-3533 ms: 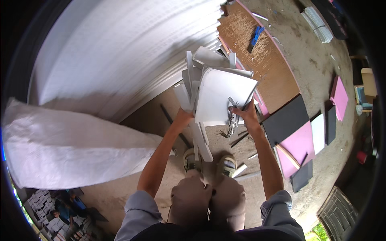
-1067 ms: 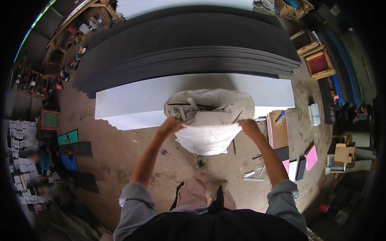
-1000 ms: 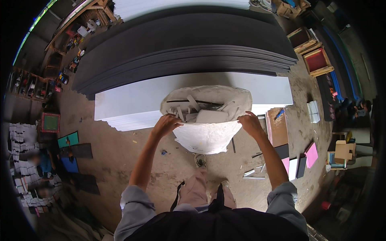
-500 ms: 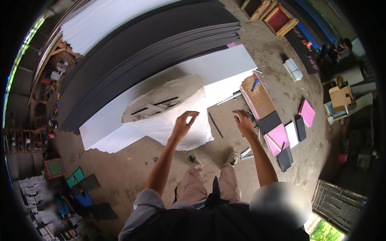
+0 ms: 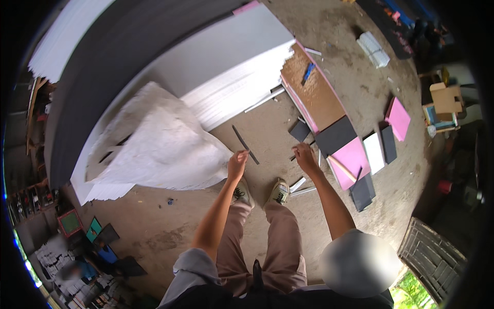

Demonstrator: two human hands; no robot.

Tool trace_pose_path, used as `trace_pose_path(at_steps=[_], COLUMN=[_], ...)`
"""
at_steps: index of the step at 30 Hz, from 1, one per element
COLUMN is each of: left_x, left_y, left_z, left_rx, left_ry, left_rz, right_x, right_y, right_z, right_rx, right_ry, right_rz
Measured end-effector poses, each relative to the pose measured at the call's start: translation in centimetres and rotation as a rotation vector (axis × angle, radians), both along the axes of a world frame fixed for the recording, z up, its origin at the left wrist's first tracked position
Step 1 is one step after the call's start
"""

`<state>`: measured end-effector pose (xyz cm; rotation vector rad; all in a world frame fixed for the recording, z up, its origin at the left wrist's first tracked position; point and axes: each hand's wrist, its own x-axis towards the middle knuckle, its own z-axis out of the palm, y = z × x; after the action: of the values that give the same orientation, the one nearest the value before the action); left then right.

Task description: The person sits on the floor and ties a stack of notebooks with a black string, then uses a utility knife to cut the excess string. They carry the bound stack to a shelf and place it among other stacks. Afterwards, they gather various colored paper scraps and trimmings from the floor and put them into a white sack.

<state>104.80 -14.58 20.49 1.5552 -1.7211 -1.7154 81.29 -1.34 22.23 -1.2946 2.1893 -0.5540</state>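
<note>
A large white sack [image 5: 170,134] slumps leftward on a stack of white sheets [image 5: 242,77]; dark strips show at its mouth. My left hand [image 5: 237,165], fingers curled closed, is beside the sack's right corner. A dark strip [image 5: 240,136] appears to lie on the floor just beyond its fingertips; whether they touch cannot be told. My right hand [image 5: 305,157] is closed too, its fingertips over a thin dark piece [image 5: 294,157]; I cannot make out whether it is gripped. A small black sheet [image 5: 299,131] lies past that hand.
Right of my right hand are a brown board [image 5: 327,105] bearing a blue tool [image 5: 308,73], a black sheet [image 5: 339,135] and a pink sheet [image 5: 343,159]. White offcuts [image 5: 297,185] lie by my right shoe [image 5: 280,191]. Tall dark sheets [image 5: 110,62] stand behind the sack.
The sack has tipped over to the left, and its mouth has turned away. My fingers have closed on both hands. The view has shifted, and my feet appear changed in stance.
</note>
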Motion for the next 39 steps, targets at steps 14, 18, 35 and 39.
trace_pose_path(at_steps=[14,18,35,39], left_x=[-7.4,-7.0,-12.3,-21.0], left_y=[-3.6,-2.9,-5.4,-2.1], left_z=[-38.1,-40.4,-36.8,-36.6], left_rx=[-0.628,-0.746,-0.280,-0.276], left_ry=[-0.797,-0.584,0.139,0.163], left_rz=[0.047,0.167,0.256,-0.139], right_x=[-3.6,-4.3,-5.8,-7.4], right_y=[-19.7,-22.7,-11.2,0.1], right_z=[-40.1,-43.8,-32.7,-34.8], right_rx=[-0.284,-0.276,-0.387,-0.458], right_ry=[0.512,0.689,0.107,-0.021], right_rz=[0.155,0.263,-0.402,-0.742])
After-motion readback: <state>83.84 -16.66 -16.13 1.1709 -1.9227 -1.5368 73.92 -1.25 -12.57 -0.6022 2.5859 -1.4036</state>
